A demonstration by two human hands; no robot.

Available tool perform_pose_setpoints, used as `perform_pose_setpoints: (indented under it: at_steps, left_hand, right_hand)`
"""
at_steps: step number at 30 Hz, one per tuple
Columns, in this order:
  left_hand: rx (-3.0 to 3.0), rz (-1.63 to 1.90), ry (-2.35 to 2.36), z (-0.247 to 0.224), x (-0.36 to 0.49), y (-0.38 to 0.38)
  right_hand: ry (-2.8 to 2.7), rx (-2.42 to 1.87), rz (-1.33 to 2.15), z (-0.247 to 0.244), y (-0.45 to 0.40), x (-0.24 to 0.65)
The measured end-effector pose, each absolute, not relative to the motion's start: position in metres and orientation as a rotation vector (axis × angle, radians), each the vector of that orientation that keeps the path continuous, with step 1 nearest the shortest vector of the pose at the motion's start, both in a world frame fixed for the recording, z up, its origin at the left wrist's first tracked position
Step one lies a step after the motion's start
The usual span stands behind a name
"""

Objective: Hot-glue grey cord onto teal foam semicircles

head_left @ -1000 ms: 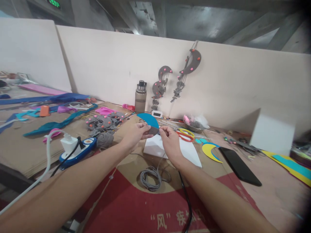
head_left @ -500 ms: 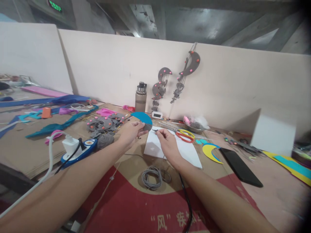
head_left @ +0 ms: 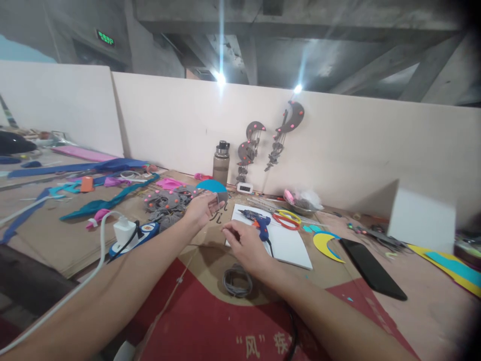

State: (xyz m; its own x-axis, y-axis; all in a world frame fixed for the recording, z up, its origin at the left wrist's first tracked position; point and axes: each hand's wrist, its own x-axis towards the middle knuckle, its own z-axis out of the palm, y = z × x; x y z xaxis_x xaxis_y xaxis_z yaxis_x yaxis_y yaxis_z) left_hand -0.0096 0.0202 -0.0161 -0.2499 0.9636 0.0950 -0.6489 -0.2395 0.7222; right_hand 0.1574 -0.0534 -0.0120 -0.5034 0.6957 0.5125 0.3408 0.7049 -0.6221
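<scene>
At the nine o'clock side of the counter [head_left: 421, 311] lies an orange piece [head_left: 87, 184], with a teal ribbon [head_left: 101, 205] just beyond it at four o'clock. Next comes a power strip [head_left: 152, 231] with a white plug [head_left: 125, 231] in it, then a heap of grey pieces dotted pink and orange [head_left: 163, 199], near the left hand [head_left: 203, 210] at about ten o'clock. That hand has its grip closed on a blue-and-grey piece [head_left: 211, 185], held by the grey end, the blue part pointing up at one o'clock from the knuckles. A bottle [head_left: 221, 168] stands farther off that way. A grey cord coil [head_left: 236, 290] lies just below the right hand [head_left: 246, 245], near six o'clock. This hand's fingers are curled; whether its grip pinches anything cannot be told. At its one o'clock a blue glue gun [head_left: 260, 218] rests on a white board [head_left: 289, 248], with red-and-yellow-handled scissors [head_left: 281, 223] at the gun's three o'clock. Rightward lie a yellow-and-blue crescent [head_left: 322, 245] and, at its four o'clock, a black phone [head_left: 374, 271].
</scene>
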Motion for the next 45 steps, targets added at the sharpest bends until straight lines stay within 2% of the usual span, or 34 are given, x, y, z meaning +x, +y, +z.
perform_pose_setpoints:
  at_steps: [5,9,16,22,25,27,29,31,36,45]
  left_hand:
    - [0.645,1.796,0.681,-0.016,-0.018,0.023]
    - [0.621,1.824,0.7,-0.017,-0.024,0.025]
    - [0.612,1.876,0.685,-0.017,-0.027,0.024]
    - [0.551,1.937,0.7,-0.015,-0.027,0.024]
    - [0.564,1.934,0.703,-0.017,-0.027,0.027]
    - [0.63,1.909,0.711,-0.017,-0.027,0.027]
    - [0.725,1.884,0.717,-0.016,-0.025,0.025]
    - [0.81,1.874,0.719,-0.013,-0.022,0.02]
    - [0.926,1.863,0.739,-0.005,-0.011,0.008]
    - [0.899,1.845,0.743,-0.001,-0.005,0.005]
  right_hand:
    - [-1.758,-0.816,1.182,0.02,-0.074,0.155]
    - [-1.648,-0.708,1.343,0.05,-0.085,0.163]
    - [-1.774,-0.655,1.115,0.074,-0.105,0.176]
    - [-2.402,-0.71,0.944,0.08,-0.101,0.188]
    - [-2.314,-0.923,0.596,0.069,-0.067,0.199]
    - [-2.232,-1.183,0.223,0.054,-0.038,0.208]
    - [-2.172,-1.512,0.051,0.033,-0.013,0.216]
    - [-2.13,-1.701,0.065,0.011,0.005,0.22]
    - [-2.006,-1.721,0.223,-0.028,0.023,0.222]
    - [-1.717,-1.449,0.332,-0.021,0.021,0.208]
